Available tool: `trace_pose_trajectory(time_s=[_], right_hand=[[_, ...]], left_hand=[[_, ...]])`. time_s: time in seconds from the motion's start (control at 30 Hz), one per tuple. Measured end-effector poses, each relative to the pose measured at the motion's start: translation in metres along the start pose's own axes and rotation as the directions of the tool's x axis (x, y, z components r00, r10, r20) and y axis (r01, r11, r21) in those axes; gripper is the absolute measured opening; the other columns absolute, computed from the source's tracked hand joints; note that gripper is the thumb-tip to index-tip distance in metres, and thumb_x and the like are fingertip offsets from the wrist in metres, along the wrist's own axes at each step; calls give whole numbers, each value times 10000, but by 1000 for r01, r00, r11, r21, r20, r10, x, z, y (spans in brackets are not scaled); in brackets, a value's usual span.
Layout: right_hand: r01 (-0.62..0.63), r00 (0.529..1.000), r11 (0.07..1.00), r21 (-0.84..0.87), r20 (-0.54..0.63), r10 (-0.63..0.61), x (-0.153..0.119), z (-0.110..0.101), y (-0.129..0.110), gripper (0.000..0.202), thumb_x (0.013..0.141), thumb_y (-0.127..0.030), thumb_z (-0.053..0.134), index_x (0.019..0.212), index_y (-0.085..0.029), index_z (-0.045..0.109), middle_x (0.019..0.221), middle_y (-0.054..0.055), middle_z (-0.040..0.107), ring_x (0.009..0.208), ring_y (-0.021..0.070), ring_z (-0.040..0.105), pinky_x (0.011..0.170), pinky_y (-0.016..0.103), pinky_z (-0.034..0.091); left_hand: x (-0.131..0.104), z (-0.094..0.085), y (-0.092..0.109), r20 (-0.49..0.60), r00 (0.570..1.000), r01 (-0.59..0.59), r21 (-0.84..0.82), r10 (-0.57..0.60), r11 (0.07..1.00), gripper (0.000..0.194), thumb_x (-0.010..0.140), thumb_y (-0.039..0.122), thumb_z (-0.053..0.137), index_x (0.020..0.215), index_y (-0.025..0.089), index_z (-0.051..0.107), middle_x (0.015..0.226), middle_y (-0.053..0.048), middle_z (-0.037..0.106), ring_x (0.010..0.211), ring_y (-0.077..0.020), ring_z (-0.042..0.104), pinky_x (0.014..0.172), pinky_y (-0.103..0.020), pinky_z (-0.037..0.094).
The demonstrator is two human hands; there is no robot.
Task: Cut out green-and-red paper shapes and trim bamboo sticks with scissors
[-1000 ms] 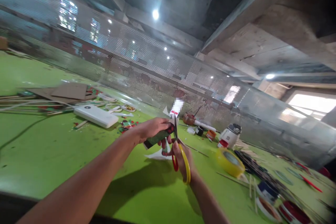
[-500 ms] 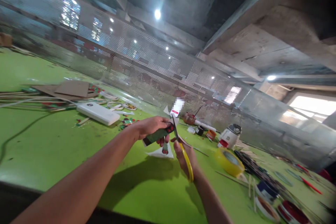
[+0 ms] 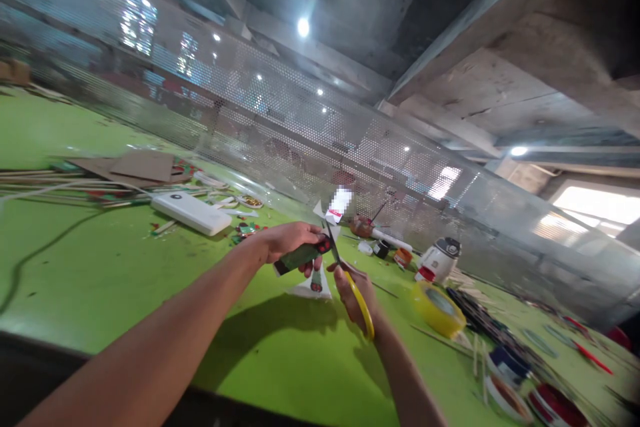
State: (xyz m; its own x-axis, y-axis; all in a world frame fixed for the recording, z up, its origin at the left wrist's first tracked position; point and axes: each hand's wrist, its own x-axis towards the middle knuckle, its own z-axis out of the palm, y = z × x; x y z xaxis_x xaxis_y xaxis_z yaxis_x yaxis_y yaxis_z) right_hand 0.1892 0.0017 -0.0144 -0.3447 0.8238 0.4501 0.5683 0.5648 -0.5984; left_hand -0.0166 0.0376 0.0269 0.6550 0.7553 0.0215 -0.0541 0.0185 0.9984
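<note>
At the far left, thin sticks [image 3: 30, 180] lie in a loose bundle beside at least two overlapping cardboard sheets [image 3: 143, 165]. One white power bank [image 3: 191, 213] sits just in front, a white cable [image 3: 55, 188] trailing leftward; behind its right end is one small dish [image 3: 250, 201], and nearer the hands, a heap of red and green scraps [image 3: 247, 230], too jumbled to count.

The left hand [image 3: 290, 240] grips a dark green strip [image 3: 299, 259] with red spots at its right end, held above the table; the fingers hide part of it. Below, a second red-spotted green piece [image 3: 316, 280] lies over white paper [image 3: 300, 291], its upper end blocked by that hand. The right hand [image 3: 357, 290] is curled around yellow-handled scissors [image 3: 364, 307], blades beside the strip's spotted end; whether they touch it, I cannot tell.

Further right come one black pot [image 3: 381, 249], one orange pot [image 3: 403, 257], a white container [image 3: 440, 260] with a dark top, one yellow tape roll [image 3: 420, 310], and three more vessels at the lower edge.

The green tabletop [image 3: 125, 280] is stained; behind it runs a perforated screen [image 3: 280, 120], under a concrete ceiling [image 3: 360, 7], with a bright window [image 3: 595, 203] at right.
</note>
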Motion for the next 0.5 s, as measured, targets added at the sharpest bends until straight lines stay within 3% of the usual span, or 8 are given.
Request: trace_pose_trajectory(time_s=[0.37,0.5], right_hand=[[4,998,1000,-30,69,-2,-3,-9,-8,558,877,-593,326,898,-150,663,599,-3,473,501,112,436,475,221,361],[-5,996,1000,8,91,5,-3,-8,-6,540,881,-583,327,921,-155,654,553,-30,414,453,97,392,438,207,336]], left_hand=[[-3,-1,1,29,999,12,-10,-12,1000,333,779,439,595,921,150,513,617,-62,635,497,-171,586,514,-287,445],[-3,-3,0,32,999,12,-3,-12,1000,333,775,448,598,908,152,524,616,-60,634,505,-176,593,520,-292,458]])
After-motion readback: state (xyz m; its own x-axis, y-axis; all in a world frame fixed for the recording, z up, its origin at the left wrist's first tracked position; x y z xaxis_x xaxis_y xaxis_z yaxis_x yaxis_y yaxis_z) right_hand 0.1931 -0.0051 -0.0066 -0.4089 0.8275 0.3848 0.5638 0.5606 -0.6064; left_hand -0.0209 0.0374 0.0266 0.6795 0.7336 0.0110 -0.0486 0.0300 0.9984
